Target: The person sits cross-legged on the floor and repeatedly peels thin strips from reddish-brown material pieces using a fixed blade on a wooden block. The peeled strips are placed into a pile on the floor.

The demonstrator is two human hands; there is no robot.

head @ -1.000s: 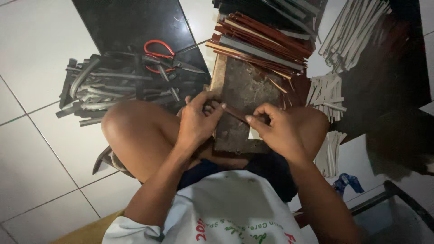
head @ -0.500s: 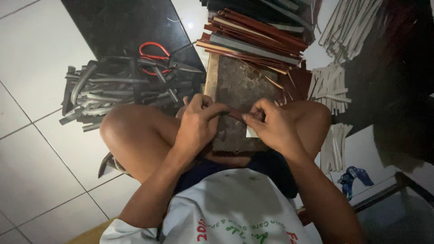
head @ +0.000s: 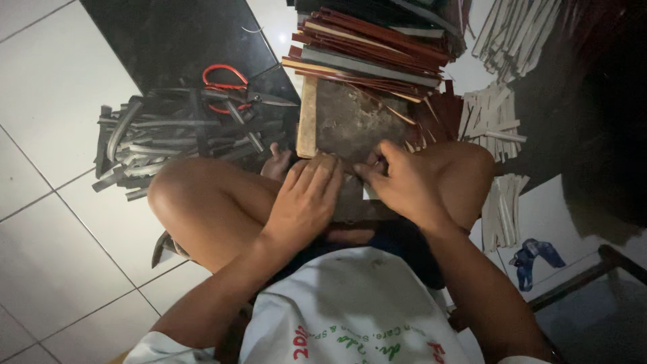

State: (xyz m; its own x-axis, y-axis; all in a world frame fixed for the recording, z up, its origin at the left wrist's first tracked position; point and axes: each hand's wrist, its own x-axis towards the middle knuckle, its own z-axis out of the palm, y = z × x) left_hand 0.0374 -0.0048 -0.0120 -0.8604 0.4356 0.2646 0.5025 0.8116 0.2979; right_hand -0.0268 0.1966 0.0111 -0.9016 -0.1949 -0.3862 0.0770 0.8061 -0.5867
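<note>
A person sits cross-legged on a white tiled floor (head: 60, 222), both hands pressed close together on a worn wooden board (head: 350, 125) that rests across the lap. The left hand (head: 304, 202) lies palm down on the board's near end, its fingers (head: 317, 172) held together and curled forward over the surface. The right hand (head: 404, 183) meets it from the other side, fingertips bent inward toward the left hand's. Whatever small piece lies between the two sets of fingertips is hidden under the knuckles — the view does not show it, nor whether either hand is clamped on it.

Beyond the board's far edge sits a stack of reddish-brown strips (head: 377, 47), laid flat and running crosswise. To the left, on a black mat (head: 175, 40), lies a heap of dark grey strips (head: 168, 135) with red-handled scissors (head: 226, 87) resting on top, blades pointing toward the board. On the right, pale cut strips (head: 492, 121) lie in loose bundles just beside the right knee (head: 465, 168), with more of them further back. A small blue object (head: 536, 255) sits on the floor near the right elbow — too dim to identify.
</note>
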